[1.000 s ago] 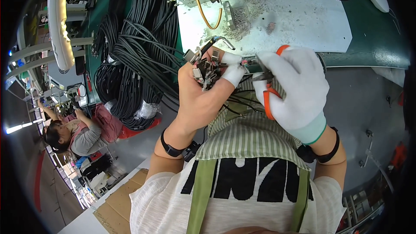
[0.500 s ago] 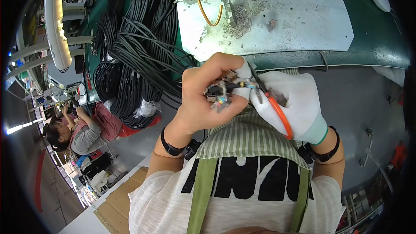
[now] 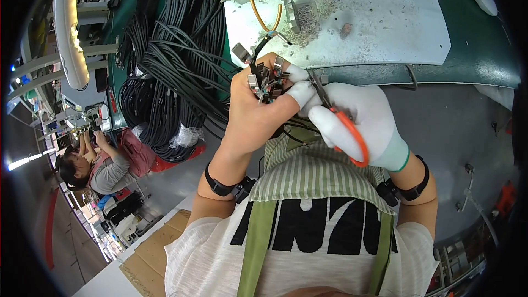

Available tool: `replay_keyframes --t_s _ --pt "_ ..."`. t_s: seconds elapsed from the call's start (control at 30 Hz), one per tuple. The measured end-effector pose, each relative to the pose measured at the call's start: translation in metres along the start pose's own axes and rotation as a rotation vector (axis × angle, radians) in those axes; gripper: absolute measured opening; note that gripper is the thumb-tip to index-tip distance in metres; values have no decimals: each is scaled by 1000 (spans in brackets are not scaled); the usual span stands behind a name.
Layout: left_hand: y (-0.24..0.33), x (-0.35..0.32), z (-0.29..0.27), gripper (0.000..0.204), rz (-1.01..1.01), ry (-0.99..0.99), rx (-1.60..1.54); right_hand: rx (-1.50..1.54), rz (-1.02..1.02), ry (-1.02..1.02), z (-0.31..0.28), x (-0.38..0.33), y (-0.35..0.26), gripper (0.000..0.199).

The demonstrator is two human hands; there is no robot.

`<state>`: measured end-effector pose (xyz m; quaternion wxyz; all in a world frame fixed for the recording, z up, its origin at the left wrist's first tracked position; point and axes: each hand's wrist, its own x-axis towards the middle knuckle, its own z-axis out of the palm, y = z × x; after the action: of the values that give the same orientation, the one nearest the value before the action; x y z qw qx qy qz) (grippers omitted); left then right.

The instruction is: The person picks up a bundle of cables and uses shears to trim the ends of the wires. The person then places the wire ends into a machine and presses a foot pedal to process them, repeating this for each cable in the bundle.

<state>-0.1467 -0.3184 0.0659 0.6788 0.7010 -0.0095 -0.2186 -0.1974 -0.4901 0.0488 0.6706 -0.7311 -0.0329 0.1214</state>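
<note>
My left hand (image 3: pixel 250 115), bare, grips a bunch of black cables with small grey connectors (image 3: pixel 265 80) fanned out above its fingers. My right hand (image 3: pixel 360 124) wears a white glove and holds orange-handled scissors (image 3: pixel 344 126). The blades point up and left, right at the connector ends. Both hands are close to my chest, in front of the workbench edge. Black straps circle both wrists.
A white mat (image 3: pixel 374 22) strewn with wire clippings covers the green workbench (image 3: pixel 484 38). An orange hose (image 3: pixel 258 8) hangs from a tool at the top. Big coils of black cable (image 3: pixel 165 66) lie to the left. Another person (image 3: pixel 99 165) sits at lower left near cardboard (image 3: pixel 154 247).
Both hands have drawn together and nearer to me. The scissors swung from upright in the gloved hand to point at the connectors held in my left hand.
</note>
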Motion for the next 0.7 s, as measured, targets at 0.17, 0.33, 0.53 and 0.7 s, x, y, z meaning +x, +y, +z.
replay_keyframes --t_s 0.17,0.33,0.53,0.7 --pt "1 7 -10 7 -78 -26 62 -155 -147 29 7 10 17 17" --pt "-10 46 -43 8 -158 24 -177 -73 140 89 -18 31 11 23" --pt "-4 83 -36 16 -150 -113 -285 238 -19 5 -43 81 17 26" --pt "5 92 -36 15 -130 -141 -116 211 85 -52 -44 104 8 28"
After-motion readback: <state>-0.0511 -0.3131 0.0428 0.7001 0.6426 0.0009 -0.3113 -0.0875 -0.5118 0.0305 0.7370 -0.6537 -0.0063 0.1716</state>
